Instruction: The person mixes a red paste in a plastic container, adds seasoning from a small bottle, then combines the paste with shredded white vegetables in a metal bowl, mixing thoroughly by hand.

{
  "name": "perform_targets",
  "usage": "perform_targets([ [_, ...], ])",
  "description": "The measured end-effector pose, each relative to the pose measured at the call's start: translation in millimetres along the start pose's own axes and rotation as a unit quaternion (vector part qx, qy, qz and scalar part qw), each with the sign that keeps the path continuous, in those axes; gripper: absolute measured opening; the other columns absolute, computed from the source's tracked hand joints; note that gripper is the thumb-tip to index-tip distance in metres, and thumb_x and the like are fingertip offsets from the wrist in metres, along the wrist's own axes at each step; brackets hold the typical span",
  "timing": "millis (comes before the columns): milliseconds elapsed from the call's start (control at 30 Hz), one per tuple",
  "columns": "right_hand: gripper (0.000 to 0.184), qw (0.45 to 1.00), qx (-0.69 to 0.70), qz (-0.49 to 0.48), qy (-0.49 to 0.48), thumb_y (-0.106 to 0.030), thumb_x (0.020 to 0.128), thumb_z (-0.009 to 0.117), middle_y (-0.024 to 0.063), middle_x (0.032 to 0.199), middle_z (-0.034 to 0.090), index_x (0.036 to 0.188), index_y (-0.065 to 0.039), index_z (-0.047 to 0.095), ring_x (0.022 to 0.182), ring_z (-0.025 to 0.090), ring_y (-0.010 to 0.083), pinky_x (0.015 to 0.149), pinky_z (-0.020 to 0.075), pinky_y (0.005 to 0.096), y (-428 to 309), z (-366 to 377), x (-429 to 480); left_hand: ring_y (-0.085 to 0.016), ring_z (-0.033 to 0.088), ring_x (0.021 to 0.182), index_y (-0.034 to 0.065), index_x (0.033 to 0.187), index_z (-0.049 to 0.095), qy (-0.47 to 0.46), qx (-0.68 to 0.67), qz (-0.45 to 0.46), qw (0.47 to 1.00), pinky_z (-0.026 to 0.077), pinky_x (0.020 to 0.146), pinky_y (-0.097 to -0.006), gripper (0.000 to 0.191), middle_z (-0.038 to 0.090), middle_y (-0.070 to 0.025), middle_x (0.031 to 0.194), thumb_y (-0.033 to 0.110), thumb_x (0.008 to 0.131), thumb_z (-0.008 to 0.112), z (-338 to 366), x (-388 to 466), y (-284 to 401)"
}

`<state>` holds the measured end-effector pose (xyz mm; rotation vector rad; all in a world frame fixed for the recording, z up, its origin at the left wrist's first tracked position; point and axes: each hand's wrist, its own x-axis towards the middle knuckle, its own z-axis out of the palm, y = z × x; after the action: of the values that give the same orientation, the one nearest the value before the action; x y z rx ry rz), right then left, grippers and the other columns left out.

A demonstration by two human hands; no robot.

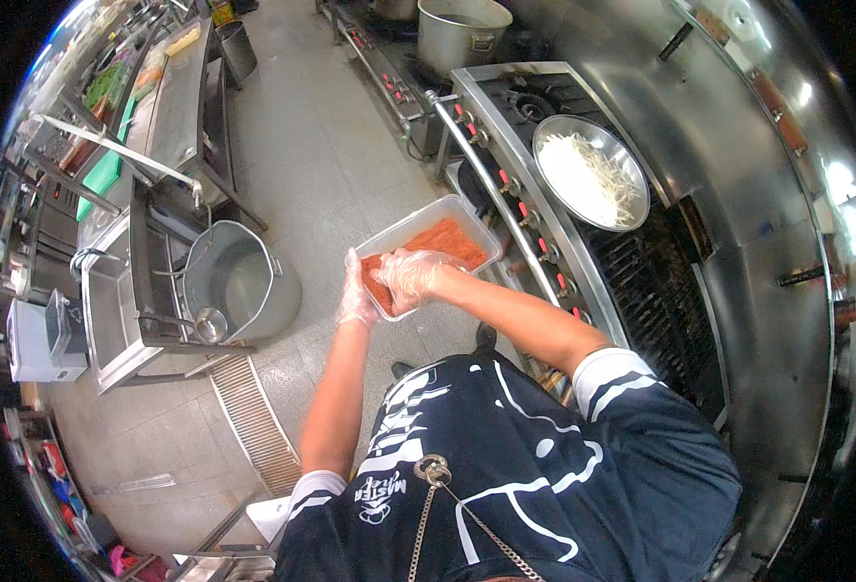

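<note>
A clear plastic container (pixel 399 236) holds orange-red powder (pixel 451 240) and is tilted in front of me, above the floor beside the stove. My left hand (pixel 357 291), in a thin clear plastic glove, grips its left end. My gloved right hand (pixel 415 278) is down in the powder at the near end, its fingertips partly hidden. To the right, a round metal bowl (pixel 642 200) stands on the stove with white shredded strips (pixel 613 182) and a white heap (pixel 569 171) in it.
The gas stove's front rail (pixel 500 200) runs close on the right, with a dark grill grate (pixel 660 291) beyond. A large pot (pixel 464 36) stands farther up. At left are a big metal bin (pixel 282 291), a sink (pixel 111 313) and a floor drain (pixel 257 422).
</note>
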<state>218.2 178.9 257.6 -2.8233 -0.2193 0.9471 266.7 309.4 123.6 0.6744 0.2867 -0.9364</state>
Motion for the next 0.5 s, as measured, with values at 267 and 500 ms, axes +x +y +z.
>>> perform_targets([
  [267,0.051,0.996,-0.061,0.023,0.065,-0.032,0.086,0.075,0.0239,0.142,0.061,0.131,-0.009,0.071,0.131,0.063,0.0388,0.111,0.0531,0.0482,23.9,9.7,1.7,-0.035,0.06,0.136,0.0062,0.149,0.054,-0.003,0.019,0.067,0.998,0.049,0.116,-0.0538,0.079,0.062,-0.0162,0.149,0.07,0.102,0.055,7.9,-6.5,-3.5],
  [500,0.027,0.941,0.096,0.13,0.297,-0.016,0.095,0.058,0.0219,0.119,0.071,0.117,-0.008,0.072,0.117,0.068,0.0398,0.1,0.0555,0.05,98.5,30.8,4.9,-0.032,0.058,0.139,0.0055,0.15,0.052,-0.004,0.07,0.107,0.992,0.047,0.117,-0.0517,0.079,0.057,-0.0155,0.154,0.069,0.104,0.054,11.3,-10.2,-3.1],
])
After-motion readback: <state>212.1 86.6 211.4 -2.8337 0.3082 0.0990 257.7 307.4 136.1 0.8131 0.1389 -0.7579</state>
